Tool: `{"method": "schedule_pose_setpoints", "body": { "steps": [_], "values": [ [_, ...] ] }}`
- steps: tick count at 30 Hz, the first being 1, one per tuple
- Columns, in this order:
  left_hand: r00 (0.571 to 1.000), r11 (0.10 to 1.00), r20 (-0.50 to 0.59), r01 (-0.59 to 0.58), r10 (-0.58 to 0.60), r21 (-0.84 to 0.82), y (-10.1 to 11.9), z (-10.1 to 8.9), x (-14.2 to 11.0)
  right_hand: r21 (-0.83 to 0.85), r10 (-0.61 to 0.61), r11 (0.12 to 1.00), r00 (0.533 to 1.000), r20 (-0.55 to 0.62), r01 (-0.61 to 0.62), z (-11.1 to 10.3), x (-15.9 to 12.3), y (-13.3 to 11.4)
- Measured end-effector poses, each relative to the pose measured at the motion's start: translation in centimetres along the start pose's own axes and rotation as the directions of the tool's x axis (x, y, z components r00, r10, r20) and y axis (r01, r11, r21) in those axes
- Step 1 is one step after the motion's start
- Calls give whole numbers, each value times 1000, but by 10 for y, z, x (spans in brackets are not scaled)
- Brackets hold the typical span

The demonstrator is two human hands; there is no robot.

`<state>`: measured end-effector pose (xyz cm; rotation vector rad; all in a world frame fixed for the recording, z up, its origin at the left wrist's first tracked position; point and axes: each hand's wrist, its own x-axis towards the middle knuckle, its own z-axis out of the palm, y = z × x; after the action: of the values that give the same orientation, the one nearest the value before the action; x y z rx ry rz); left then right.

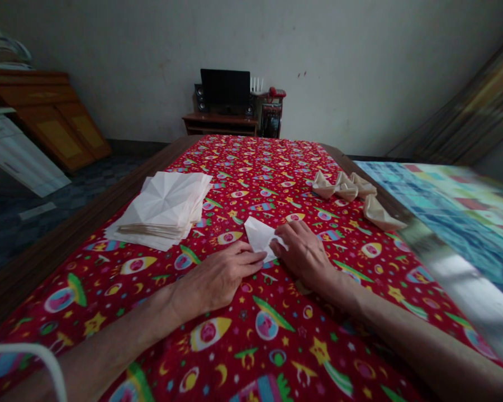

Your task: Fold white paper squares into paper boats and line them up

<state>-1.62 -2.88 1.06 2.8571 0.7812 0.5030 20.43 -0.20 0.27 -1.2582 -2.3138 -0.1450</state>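
Two hands meet on one small folded white paper, and from my remote seat I read a clock face centred on it, twelve at the table's far end. The left hand comes in between seven and eight, its fingers close together, the tips resting on the near edge. The right hand sits between three and four, fingers curled over the paper's right side; I can't tell whether thumb and finger really pinch it. Neither hand is nearer, since both touch the paper: it lies toward one o'clock from the left, toward ten from the right. One corner points to eleven; the right fingers hide too much for me to judge the long axis. At ten I see a stack of creased sheets, at two four folded paper shapes, all on the red patterned tablecloth.
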Motion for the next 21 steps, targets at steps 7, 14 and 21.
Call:
{"method": "schedule_pose_setpoints", "body": {
  "steps": [7, 14, 21],
  "values": [
    [1000, 996, 12, 10, -9, -88, 0, -1, 2, 33, -377, 926, 920, 111, 376, -10, -24, -18],
    [1000, 998, 0, -2, 2, -57, -3, 2, -1, -9, -269, 959, 920, 283, 284, -27, -45, -15],
    [1000, 999, -12, -11, 10, -48, -2, 2, -1, -122, -267, 948, 943, 198, 294, -32, -56, -7]
  ]
}}
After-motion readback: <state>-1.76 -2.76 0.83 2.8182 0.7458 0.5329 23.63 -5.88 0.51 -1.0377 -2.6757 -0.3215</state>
